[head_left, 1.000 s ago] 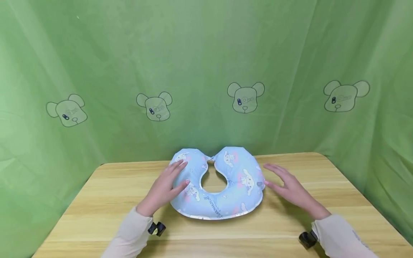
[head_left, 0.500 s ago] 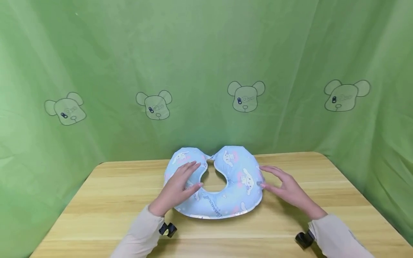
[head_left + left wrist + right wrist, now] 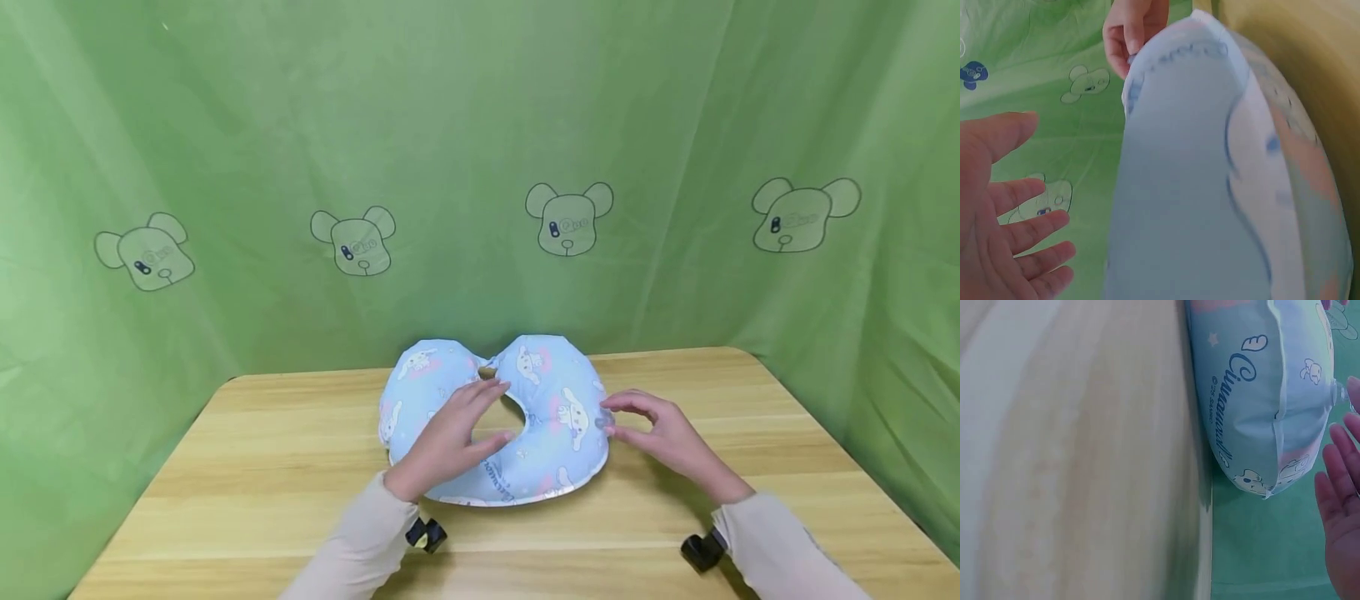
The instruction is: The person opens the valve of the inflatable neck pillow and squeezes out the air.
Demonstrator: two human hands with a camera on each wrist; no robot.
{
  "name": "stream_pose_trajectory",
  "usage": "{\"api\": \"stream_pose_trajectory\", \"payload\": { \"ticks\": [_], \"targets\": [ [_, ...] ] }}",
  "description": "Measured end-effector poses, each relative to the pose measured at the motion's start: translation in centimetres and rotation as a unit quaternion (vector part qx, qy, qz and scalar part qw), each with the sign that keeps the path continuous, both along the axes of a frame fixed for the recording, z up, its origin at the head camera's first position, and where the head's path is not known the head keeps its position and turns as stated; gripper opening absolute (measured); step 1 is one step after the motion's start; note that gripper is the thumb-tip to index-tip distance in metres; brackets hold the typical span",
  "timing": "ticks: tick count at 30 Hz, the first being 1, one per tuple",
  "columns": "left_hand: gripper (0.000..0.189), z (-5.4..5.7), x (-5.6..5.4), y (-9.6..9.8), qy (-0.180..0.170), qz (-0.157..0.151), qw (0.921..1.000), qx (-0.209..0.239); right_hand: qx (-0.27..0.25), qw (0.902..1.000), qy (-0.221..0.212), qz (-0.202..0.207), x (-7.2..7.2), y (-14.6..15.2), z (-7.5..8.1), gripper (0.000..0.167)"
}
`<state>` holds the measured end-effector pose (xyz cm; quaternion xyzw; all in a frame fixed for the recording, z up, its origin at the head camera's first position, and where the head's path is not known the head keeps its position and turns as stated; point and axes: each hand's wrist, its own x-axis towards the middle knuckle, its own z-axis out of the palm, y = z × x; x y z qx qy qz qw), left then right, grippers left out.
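A blue U-shaped neck pillow [image 3: 551, 454] is lying on the wooden bench [image 3: 255, 467], its open end pointing away from the person toward the green curtain [image 3: 450, 125], its long axis running left to right. The right hand [image 3: 669, 433], its grip narrow, is pinching the clear valve [image 3: 604, 422] at the pillow's right edge. The left hand [image 3: 450, 437], grip wide, is hovering over the pillow's left half and central opening.
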<state>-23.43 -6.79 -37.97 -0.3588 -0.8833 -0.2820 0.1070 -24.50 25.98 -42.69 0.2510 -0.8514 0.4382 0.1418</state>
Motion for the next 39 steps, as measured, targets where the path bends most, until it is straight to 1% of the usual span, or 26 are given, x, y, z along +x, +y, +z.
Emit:
{"api": "stream_pose_trajectory", "payload": {
  "ticks": [2, 6, 11, 15, 20, 23, 27, 30, 33, 37, 39],
  "targets": [
    [0.063, 0.0, 0.0, 0.6, -0.001, -0.004, 1.0000, -0.006, -0.008, 0.9999, 0.004, 0.008, -0.1, -0.1, 0.0, 0.025],
    [0.066, 0.1, 0.1, 1.8, -0.003, -0.016, 0.9998, -0.008, -0.022, 0.9997, -0.007, 0.011, -0.1, 0.0, -0.1, 0.019],
    [0.071, 0.0, 0.1, 3.5, -0.004, -0.026, 0.9996, -0.011, -0.026, 0.9995, -0.015, 0.004, -0.1, 0.0, -0.2, 0.017],
    [0.074, -0.2, 0.0, 4.9, 0.006, -0.025, 0.9994, -0.022, -0.026, 0.9996, -0.011, 0.007, -0.2, 0.0, -0.4, 0.016],
    [0.075, -0.6, -0.2, 6.2, 0.008, -0.037, 0.9992, -0.014, -0.028, 0.9995, 0.002, 0.018, -0.3, 0.0, -0.4, 0.016],
    [0.074, -0.8, -0.3, 7.0, 0.012, -0.045, 0.9989, -0.008, -0.026, 0.9992, 0.021, 0.023, -0.4, -0.1, -0.4, 0.017],
    [0.074, -0.9, -0.5, 8.0, 0.014, -0.050, 0.9986, 0.004, -0.025, 0.9982, 0.046, 0.031, -0.3, -0.2, -0.4, 0.020],
    [0.074, -0.8, -0.6, 8.7, 0.017, -0.050, 0.9985, 0.014, -0.022, 0.9972, 0.061, 0.037, -0.3, -0.3, -0.3, 0.022],
    [0.074, -0.8, -0.8, 9.3, 0.010, -0.049, 0.9985, 0.021, -0.021, 0.9969, 0.068, 0.034, -0.4, -0.4, -0.2, 0.022],
    [0.075, -0.9, -1.1, 9.9, -0.006, -0.039, 0.9989, 0.024, -0.023, 0.9971, 0.066, 0.028, -0.6, -0.5, -0.3, 0.020],
    [0.075, -1.0, -1.2, 10.1, -0.010, -0.033, 0.9992, 0.021, -0.029, 0.9972, 0.062, 0.031, -0.6, -0.6, -0.4, 0.020]
  ]
}}
